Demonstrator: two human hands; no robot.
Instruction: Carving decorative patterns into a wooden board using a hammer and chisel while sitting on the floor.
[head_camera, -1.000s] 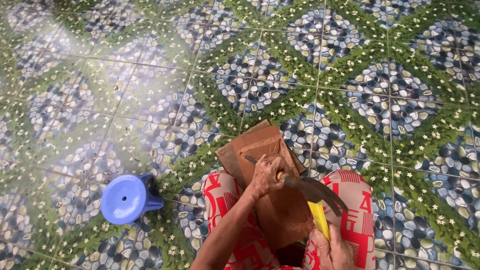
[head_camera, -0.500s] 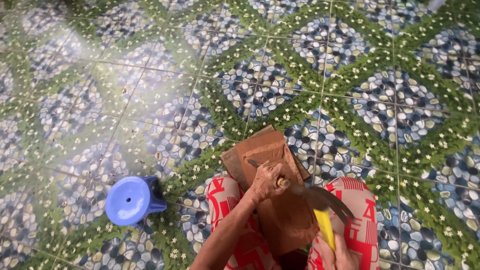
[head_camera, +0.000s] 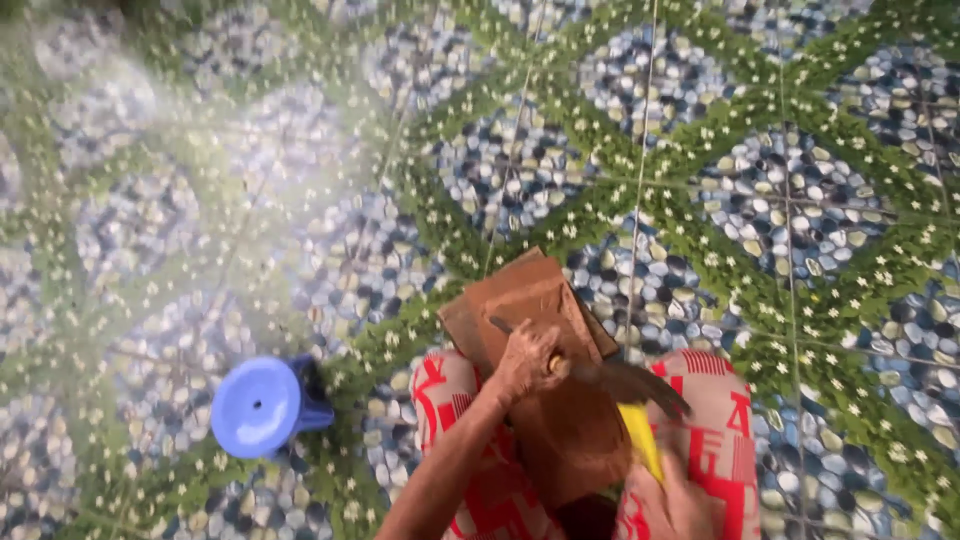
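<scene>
A brown wooden board (head_camera: 530, 300) leans between my knees, which are in red patterned trousers (head_camera: 445, 400). My left hand (head_camera: 528, 362) rests on the board, closed around a thin dark stick (head_camera: 500, 326) that pokes out toward the upper left. My right hand (head_camera: 682, 502), at the bottom edge, grips the yellow handle of a knife (head_camera: 638, 438). Its dark curved blade (head_camera: 632, 384) reaches across to just beside my left hand. What lies under the left fingers is hidden.
A small blue plastic stool (head_camera: 258, 405) stands on the floor to the left of my knee. The floor (head_camera: 700, 150) is tiled in a green lattice with blue and white pebble patches. A pale haze blurs the upper left.
Both hands keep their hold on the stick and the knife. The blade has shifted slightly by the left hand, and the view has drifted a little.
</scene>
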